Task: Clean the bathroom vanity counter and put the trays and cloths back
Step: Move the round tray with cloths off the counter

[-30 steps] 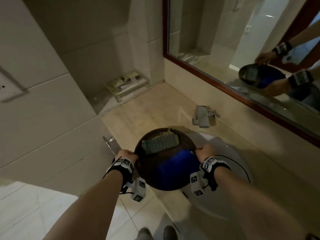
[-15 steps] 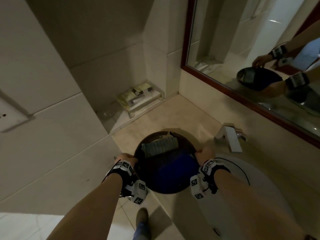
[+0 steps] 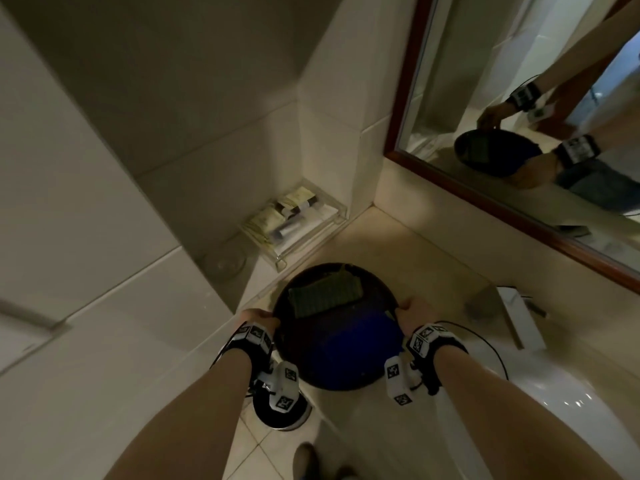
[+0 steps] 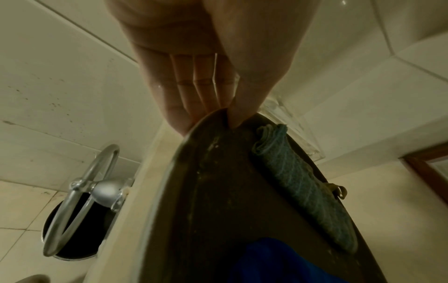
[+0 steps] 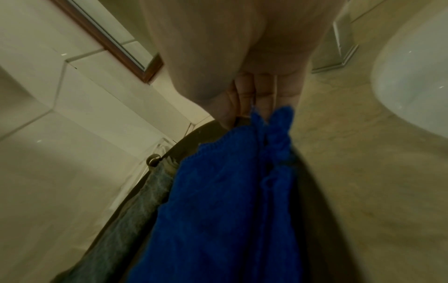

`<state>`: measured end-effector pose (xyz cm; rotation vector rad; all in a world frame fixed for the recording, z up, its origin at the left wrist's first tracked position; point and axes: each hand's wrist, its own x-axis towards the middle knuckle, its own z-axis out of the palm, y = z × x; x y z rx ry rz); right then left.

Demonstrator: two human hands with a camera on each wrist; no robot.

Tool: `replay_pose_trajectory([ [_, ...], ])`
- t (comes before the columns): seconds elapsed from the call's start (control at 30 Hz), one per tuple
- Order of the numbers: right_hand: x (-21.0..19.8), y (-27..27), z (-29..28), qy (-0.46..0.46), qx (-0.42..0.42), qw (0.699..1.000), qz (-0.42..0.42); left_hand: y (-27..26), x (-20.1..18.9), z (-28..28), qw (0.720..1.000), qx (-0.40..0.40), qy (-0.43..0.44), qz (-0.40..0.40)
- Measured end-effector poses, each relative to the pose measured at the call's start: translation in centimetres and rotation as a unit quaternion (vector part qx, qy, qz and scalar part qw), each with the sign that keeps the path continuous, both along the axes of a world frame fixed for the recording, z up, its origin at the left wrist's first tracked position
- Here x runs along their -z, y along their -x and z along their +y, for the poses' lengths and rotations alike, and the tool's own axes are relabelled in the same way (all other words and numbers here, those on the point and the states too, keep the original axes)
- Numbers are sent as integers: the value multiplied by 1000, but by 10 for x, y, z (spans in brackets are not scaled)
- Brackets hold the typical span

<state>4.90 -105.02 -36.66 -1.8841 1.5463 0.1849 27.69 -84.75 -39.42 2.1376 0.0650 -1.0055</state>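
I hold a round dark brown tray (image 3: 304, 344) over the left end of the beige vanity counter (image 3: 408, 258). A folded grey-green cloth (image 3: 325, 295) lies on its far side and a blue cloth (image 3: 360, 348) on its near right. My left hand (image 3: 258, 318) pinches the tray's left rim (image 4: 194, 145), thumb on top, fingers (image 4: 191, 86) under it. My right hand (image 3: 414, 311) grips the right rim, where the blue cloth (image 5: 223, 201) bunches against the fingers (image 5: 244, 95). The grey-green cloth (image 4: 308, 183) lies along the tray's edge.
A clear tray of toiletries (image 3: 294, 223) and a glass dish (image 3: 225, 261) sit in the back-left corner by the wall. The chrome faucet (image 3: 519, 313) and white basin (image 3: 540, 403) are at right. A towel ring (image 4: 80, 193) hangs over a black bin (image 3: 280, 410). A framed mirror (image 3: 519, 133) spans the right wall.
Both hands have carried the tray leftward and farther back, from over the basin to the counter's left end near the toiletries tray. The grips are unchanged.
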Motion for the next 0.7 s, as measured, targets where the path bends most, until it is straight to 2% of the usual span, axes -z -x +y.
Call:
replay_pose_trajectory([
  [0.07, 3, -8, -7, 5, -2, 1000, -2, -16, 29, -3, 1000, -6, -8, 7],
  [0.17, 6, -19, -23, 3, -14, 1000, -3, -28, 42, -11, 1000, -19, -8, 18],
  [0.3, 7, -36, -45, -2, -17, 999, -32, -33, 31, -24, 998, -50, -14, 27],
  [0.57, 12, -67, -79, 11, -29, 997, -74, -44, -17, -56, 996, -83, -8, 12],
  [0.7, 13, -82, -81, 21, -24, 996, -88, -60, -20, -61, 996, -88, -1, 1],
])
